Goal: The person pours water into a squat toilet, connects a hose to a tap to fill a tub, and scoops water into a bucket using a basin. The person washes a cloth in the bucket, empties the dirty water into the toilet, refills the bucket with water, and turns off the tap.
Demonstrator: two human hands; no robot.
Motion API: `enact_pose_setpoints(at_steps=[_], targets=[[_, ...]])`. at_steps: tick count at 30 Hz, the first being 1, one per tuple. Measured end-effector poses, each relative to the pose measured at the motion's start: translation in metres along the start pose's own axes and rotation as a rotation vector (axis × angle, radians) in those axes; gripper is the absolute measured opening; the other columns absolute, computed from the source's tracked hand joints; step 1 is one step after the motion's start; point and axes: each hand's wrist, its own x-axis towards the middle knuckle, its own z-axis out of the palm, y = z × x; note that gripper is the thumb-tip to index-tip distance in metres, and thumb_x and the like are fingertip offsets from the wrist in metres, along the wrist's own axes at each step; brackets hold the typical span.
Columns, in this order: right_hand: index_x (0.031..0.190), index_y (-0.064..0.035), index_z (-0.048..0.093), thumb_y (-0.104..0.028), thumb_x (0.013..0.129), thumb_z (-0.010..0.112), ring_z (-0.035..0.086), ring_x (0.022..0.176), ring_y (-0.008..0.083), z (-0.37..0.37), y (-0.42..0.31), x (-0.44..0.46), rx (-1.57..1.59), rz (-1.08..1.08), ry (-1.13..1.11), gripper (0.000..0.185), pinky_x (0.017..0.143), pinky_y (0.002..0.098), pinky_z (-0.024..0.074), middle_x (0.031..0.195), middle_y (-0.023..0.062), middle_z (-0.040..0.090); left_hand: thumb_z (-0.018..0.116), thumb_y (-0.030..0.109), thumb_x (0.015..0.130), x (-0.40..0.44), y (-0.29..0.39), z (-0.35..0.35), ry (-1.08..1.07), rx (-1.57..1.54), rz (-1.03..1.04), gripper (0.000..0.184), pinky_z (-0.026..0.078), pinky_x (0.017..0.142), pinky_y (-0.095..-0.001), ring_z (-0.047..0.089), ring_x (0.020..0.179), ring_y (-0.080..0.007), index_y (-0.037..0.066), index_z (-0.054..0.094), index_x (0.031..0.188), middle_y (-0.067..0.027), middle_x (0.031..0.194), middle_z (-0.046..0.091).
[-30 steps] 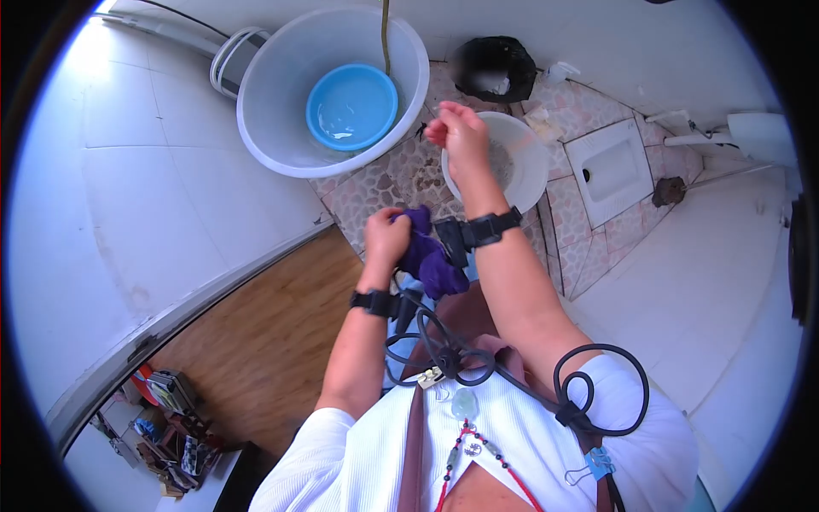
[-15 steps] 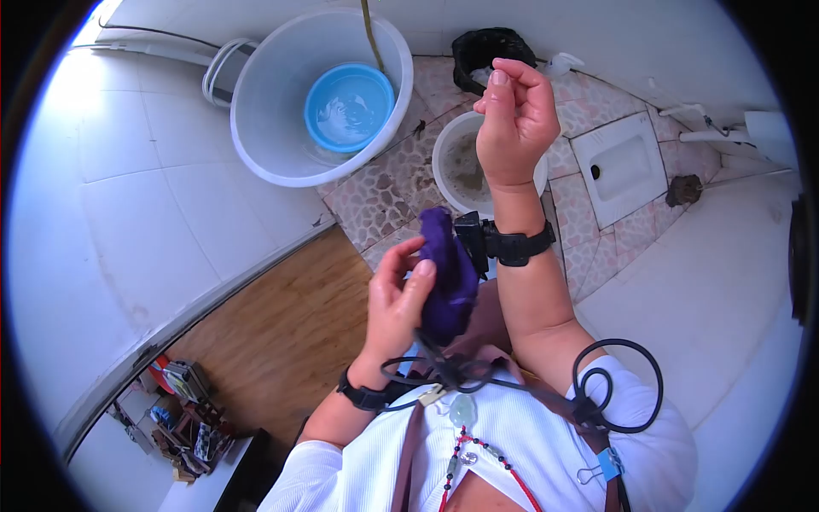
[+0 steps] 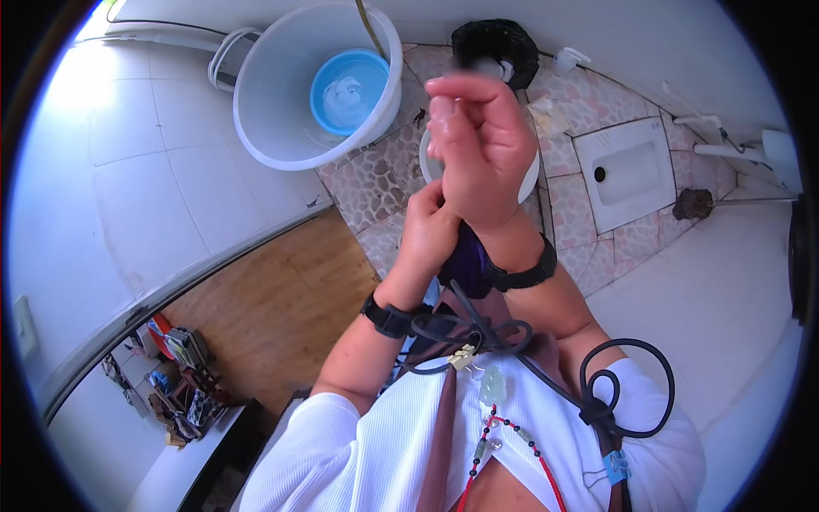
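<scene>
A dark purple cloth (image 3: 463, 264) hangs between my two forearms, partly hidden by my hands. My left hand (image 3: 431, 229) is closed on its upper part, right against the base of my right hand. My right hand (image 3: 486, 154) is raised in front, its wet-looking fingers curled in towards the thumb. Whether anything small is between those fingertips I cannot make out. Behind my right hand stands a white bucket (image 3: 532, 181), mostly covered from view. Black straps circle both wrists.
A large white tub (image 3: 273, 136) holds a blue basin (image 3: 317, 102) with water in it. Beyond my right hand is a black-lined bin (image 3: 512, 43). A squat toilet (image 3: 636, 183) is set in the tiled floor, with a brush (image 3: 693, 204) beside it. Black cords cross my chest.
My left hand has moved up and right with the purple cloth, to the base of my right hand. My right hand has come lower and closer, fingers still curled.
</scene>
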Motion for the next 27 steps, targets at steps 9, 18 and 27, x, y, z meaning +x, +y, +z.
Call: enact_pose_setpoints(at_steps=[9,18,27], targets=[[0.094,-0.0032,0.054,-0.017,0.087,0.049,0.04,0.046,0.0098,-0.065,-0.05,0.02,0.555,0.466,0.057,0.016,0.054,0.0281,0.0415,0.052,-0.0024,0.04,0.057,0.022,0.085,0.013,0.024,-0.007,-0.121,0.181,-0.1,0.029,0.04,0.055,-0.0218,0.048,0.064,-0.004,-0.005,0.063,0.092,0.0013,0.069,0.058],[0.094,-0.0037,0.054,-0.025,0.089,0.046,0.042,0.05,0.0111,-0.051,-0.08,0.034,0.76,0.444,-0.215,0.023,0.057,0.0307,0.0408,0.052,-0.0013,0.04,0.046,0.027,0.092,-0.044,0.055,0.026,-0.605,-0.067,-0.102,0.035,0.044,0.071,-0.021,0.055,0.078,-0.0071,-0.003,0.062,0.1,-0.0036,0.084,0.063],[0.095,-0.0095,0.06,-0.03,0.091,0.038,0.038,0.049,0.0098,-0.014,-0.086,0.044,0.936,0.406,-0.289,0.03,0.063,0.0293,0.0354,0.051,-0.0041,0.037,0.05,0.012,0.086,-0.053,0.039,0.053,-0.634,-0.258,0.016,0.021,0.044,0.069,-0.0239,0.053,0.075,-0.008,-0.003,0.063,0.092,-0.0021,0.083,0.064]])
